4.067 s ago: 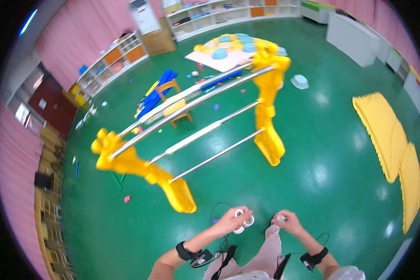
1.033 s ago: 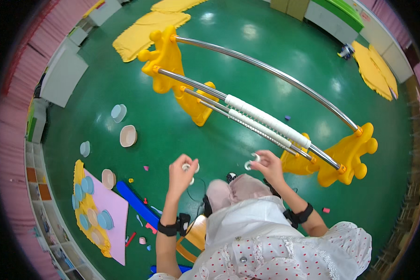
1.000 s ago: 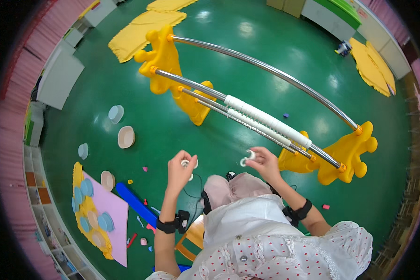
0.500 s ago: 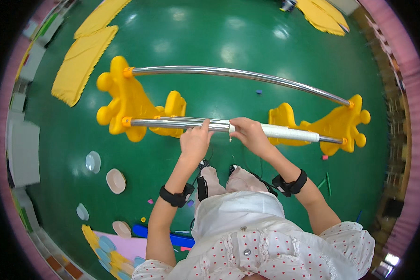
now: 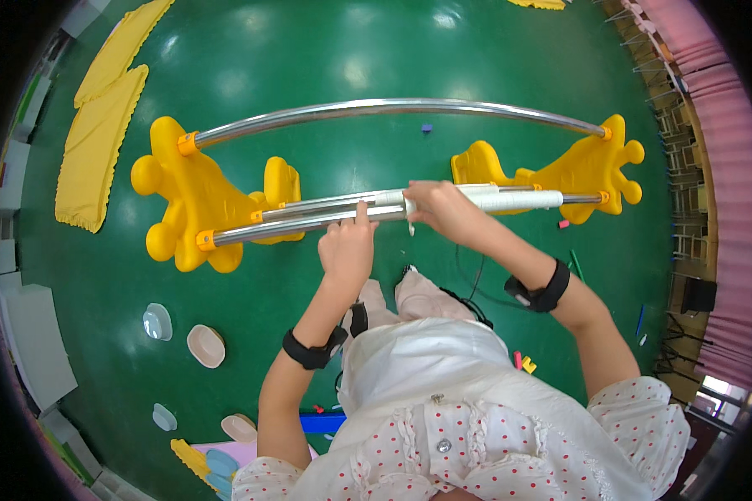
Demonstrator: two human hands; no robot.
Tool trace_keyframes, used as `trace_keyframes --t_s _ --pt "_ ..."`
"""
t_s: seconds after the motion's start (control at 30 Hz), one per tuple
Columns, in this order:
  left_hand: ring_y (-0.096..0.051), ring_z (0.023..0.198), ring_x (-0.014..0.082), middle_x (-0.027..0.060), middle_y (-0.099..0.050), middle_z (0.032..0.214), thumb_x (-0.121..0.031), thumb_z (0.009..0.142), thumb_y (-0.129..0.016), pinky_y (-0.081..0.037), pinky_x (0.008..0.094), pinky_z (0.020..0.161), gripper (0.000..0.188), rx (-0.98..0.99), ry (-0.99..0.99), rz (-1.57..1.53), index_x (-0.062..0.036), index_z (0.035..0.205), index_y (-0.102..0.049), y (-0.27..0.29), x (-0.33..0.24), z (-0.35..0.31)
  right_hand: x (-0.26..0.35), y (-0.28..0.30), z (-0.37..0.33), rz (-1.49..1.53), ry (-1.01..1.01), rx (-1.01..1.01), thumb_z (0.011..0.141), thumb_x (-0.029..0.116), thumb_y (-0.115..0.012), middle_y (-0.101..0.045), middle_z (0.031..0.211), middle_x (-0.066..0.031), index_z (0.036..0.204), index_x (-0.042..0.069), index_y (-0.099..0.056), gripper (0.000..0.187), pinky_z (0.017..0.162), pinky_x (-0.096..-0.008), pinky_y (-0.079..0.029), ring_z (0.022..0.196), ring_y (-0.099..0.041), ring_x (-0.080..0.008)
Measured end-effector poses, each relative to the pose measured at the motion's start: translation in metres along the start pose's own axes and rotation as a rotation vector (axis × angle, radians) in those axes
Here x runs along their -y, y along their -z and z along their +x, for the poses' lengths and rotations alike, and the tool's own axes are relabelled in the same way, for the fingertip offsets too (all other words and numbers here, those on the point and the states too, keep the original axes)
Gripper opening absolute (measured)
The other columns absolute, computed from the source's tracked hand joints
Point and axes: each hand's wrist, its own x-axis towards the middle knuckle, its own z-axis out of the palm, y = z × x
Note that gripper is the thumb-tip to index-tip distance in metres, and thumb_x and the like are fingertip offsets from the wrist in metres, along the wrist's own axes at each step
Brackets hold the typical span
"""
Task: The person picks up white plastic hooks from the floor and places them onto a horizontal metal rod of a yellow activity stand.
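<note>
A rack has yellow plastic end frames (image 5: 188,200) joined by shiny metal bars. My left hand (image 5: 347,249) is closed around the near metal bar (image 5: 288,227) from below, its index finger lying over the top. Just to its right, my right hand (image 5: 441,209) closes over the same bar at the left end of a white wrapping (image 5: 522,200). That wrapping is wound around the bar's right part. A short loose white end (image 5: 411,228) hangs under my right fingers. What the right fingertips press is partly hidden.
The far top bar (image 5: 401,106) spans the rack beyond my hands. Yellow mats (image 5: 104,146) lie at far left. Basins (image 5: 206,346), a blue block (image 5: 427,128) and small toy pieces (image 5: 527,363) are scattered on the green floor. Chairs (image 5: 689,200) line the right wall.
The view has shifted, and the rack now appears farther left and higher. Both hands remain on the near bar, and my right hand sits slightly higher over the wrapping's end.
</note>
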Motion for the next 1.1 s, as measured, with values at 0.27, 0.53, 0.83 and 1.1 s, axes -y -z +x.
trace_keyframes --t_s 0.27,0.53,0.83,1.1 --pt "-0.062 0.059 0.0235 0.0083 -0.062 0.065 -0.03 0.077 -0.06 -0.049 0.0314 0.047 0.038 0.011 0.022 0.002 -0.0058 0.105 -0.056 0.0 0.001 -0.001 0.003 0.011 0.029 -0.17 -0.185 0.442 0.066 0.01 -0.07 -0.061 0.074 -0.0192 0.086 -0.001 -0.064 0.025 0.065 -0.0389 -0.048 0.071 -0.059 -0.0342" --pt "-0.06 0.057 0.025 0.0091 -0.061 0.065 -0.031 0.078 -0.059 -0.047 0.0354 0.046 0.035 0.041 0.032 -0.007 -0.0102 0.106 -0.056 -0.003 -0.001 -0.007 -0.003 -0.014 0.002 -0.21 -0.09 0.193 0.063 0.007 -0.068 -0.059 0.069 -0.0168 0.071 0.0 -0.057 0.016 0.062 -0.0389 -0.048 0.068 -0.059 -0.0348" --pt "-0.061 0.058 0.0243 0.0086 -0.061 0.066 -0.028 0.078 -0.06 -0.047 0.0349 0.048 0.031 -0.065 -0.013 -0.034 -0.0087 0.102 -0.057 -0.004 0.001 -0.004 -0.014 -0.055 -0.021 -0.307 0.054 -0.223 0.062 0.001 -0.064 -0.056 0.087 -0.0137 0.086 0.002 -0.045 0.03 0.081 -0.0427 -0.041 0.086 -0.055 -0.0303" --pt "-0.061 0.059 0.0262 0.0096 -0.062 0.067 -0.029 0.077 -0.061 -0.047 0.0355 0.05 0.031 -0.092 -0.007 -0.07 -0.01 0.101 -0.057 -0.004 0.003 -0.006 -0.024 -0.059 -0.026 -0.408 0.258 -0.355 0.071 0.004 -0.054 -0.053 0.089 -0.0107 0.085 0.003 -0.044 0.017 0.084 -0.0453 -0.04 0.085 -0.053 -0.0271"
